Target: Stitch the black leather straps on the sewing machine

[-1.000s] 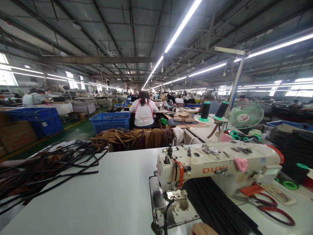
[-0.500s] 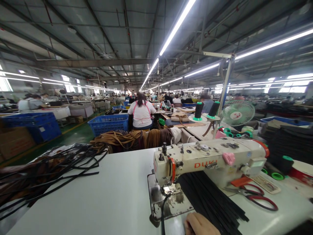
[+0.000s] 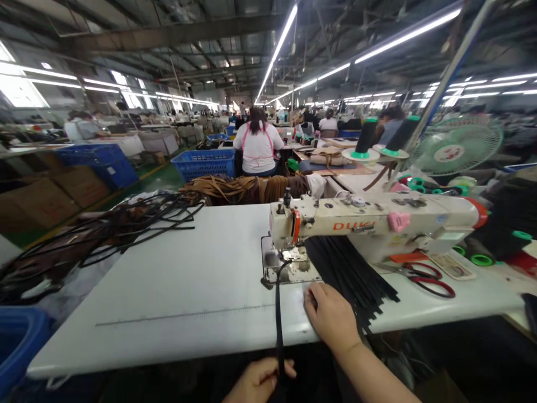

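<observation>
At the bottom centre of the frame, the left hand has its fingers pinched closed on a narrow, flat black strip, which runs up over the front edge of the smooth white bench to the needle area of the cream-coloured sewing machine with orange trim, right of centre. The right hand, lower right of centre, rests on the bench with its fingers curled under; whether they grip anything cannot be told. Just beside it, a fanned bundle of flat black strips lies partly under the machine's arm. Farther right lie red-handled metal scissors. A tangle of thin dark straps overhangs the bench at left.
</observation>
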### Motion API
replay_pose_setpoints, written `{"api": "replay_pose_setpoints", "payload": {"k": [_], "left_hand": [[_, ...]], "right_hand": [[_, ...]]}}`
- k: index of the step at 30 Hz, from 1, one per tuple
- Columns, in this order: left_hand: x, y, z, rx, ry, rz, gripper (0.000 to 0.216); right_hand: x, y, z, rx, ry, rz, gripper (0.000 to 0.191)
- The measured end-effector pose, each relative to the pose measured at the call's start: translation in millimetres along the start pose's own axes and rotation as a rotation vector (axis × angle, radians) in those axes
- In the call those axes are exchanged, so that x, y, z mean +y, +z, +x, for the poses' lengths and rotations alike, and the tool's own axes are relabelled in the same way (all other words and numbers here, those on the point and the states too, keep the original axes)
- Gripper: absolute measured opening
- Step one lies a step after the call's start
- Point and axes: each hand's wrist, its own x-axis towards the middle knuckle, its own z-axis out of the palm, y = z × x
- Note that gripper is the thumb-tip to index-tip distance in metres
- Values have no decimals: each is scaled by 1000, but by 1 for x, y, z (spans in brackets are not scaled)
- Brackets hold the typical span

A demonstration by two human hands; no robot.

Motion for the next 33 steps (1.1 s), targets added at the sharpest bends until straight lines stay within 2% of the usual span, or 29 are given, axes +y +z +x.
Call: {"api": "replay_pose_setpoints", "payload": {"k": [4, 8, 10, 12, 14, 16, 18, 20, 22, 25, 29, 33], "left_hand": [[29, 14, -14, 110, 15, -182, 31], [66, 12, -2, 258, 19, -340, 41], [78, 4, 10, 284, 47, -304, 65], [87, -8, 23, 308, 140, -248, 92], [93, -22, 37, 319, 246, -173, 105], [98, -36, 51, 338, 317, -73, 99], [103, -50, 65, 366, 348, 48, 75], [109, -64, 78, 445, 369, 165, 48], [114, -76, 91, 549, 391, 246, 35], [116, -91, 110, 684, 401, 280, 36], [109, -103, 128, 846, 404, 194, 49], [98, -106, 135, 775, 404, 105, 55]], "right_hand": [[0, -2, 1, 0, -21, -9, 17], [0, -2, 2, 10, -37, -16, 17], [0, -1, 2, 15, -41, -17, 17], [0, 0, 1, 14, -38, -24, 17], [0, 0, 1, 8, -29, -35, 16], [0, 0, 1, -3, -23, -44, 16], [0, 0, 1, -9, -25, -48, 16], [0, 0, 0, -6, -28, -46, 16], [0, 0, 1, -1, -28, -38, 17], [1, 0, 2, 6, -30, -33, 19], [-1, -5, 2, 19, -45, -39, 22], [-4, -26, 1, 28, -112, 10, 24]]}}
